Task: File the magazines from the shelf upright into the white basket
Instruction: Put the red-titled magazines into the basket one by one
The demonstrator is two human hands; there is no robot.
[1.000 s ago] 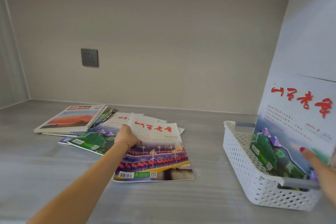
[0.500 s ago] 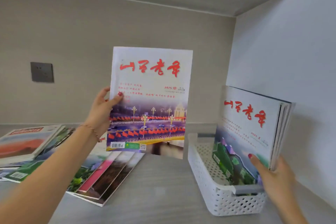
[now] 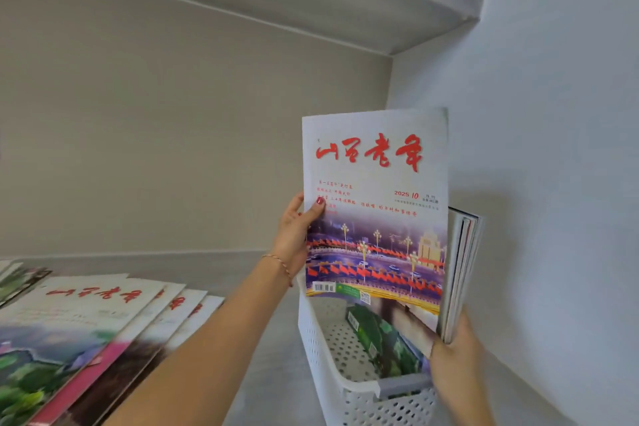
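- Magazine [image 3: 375, 218]: a second ago it lay flat on the shelf [image 3: 269, 339]; now your left hand [image 3: 295, 235] pinches its left edge, thumb on the cover, and holds it upright just over the basket [image 3: 345, 387]. The pickup looks done; lowering it in comes next.
- Pile [image 3: 86, 332]: several magazines lie fanned on the shelf at left, so more filing remains.
- Filed stack [image 3: 461, 270]: it stands in the basket against the wall.
- Right hand [image 3: 453, 356]: it grips the stack's lower edge as before, keeping it upright and leaving a gap in front.
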